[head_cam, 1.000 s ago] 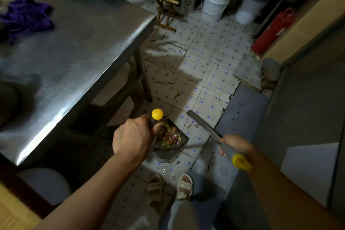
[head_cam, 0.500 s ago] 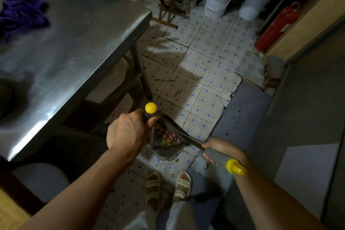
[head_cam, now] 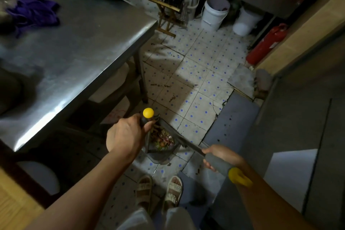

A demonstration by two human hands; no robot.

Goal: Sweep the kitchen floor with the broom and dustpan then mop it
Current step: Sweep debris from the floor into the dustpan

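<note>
The left hand (head_cam: 127, 135) is wrapped around the dark upright handle of the dustpan, just below its round yellow knob (head_cam: 148, 112). The dark, scoop-shaped dustpan (head_cam: 158, 152) hangs below that hand, above the white floor tiles with blue dots (head_cam: 194, 87), and holds a heap of mixed food scraps (head_cam: 162, 139). The right hand (head_cam: 219, 156) is clamped on the grey grip of the broom handle (head_cam: 217, 162), which ends in a yellow cap (head_cam: 239, 176) near the wrist; the dark shaft runs from that hand up and left to the dustpan's right edge. Two feet in pale strapped sandals (head_cam: 158, 190) stand on the tiles just below the dustpan. A stainless-steel table (head_cam: 80, 46) stands to the left, its near corner beside the left hand, with a purple cloth (head_cam: 33, 13) at its far left edge. Two white plastic buckets (head_cam: 214, 12) and a red cylinder (head_cam: 267, 44) stand along the floor's far edge.
</note>
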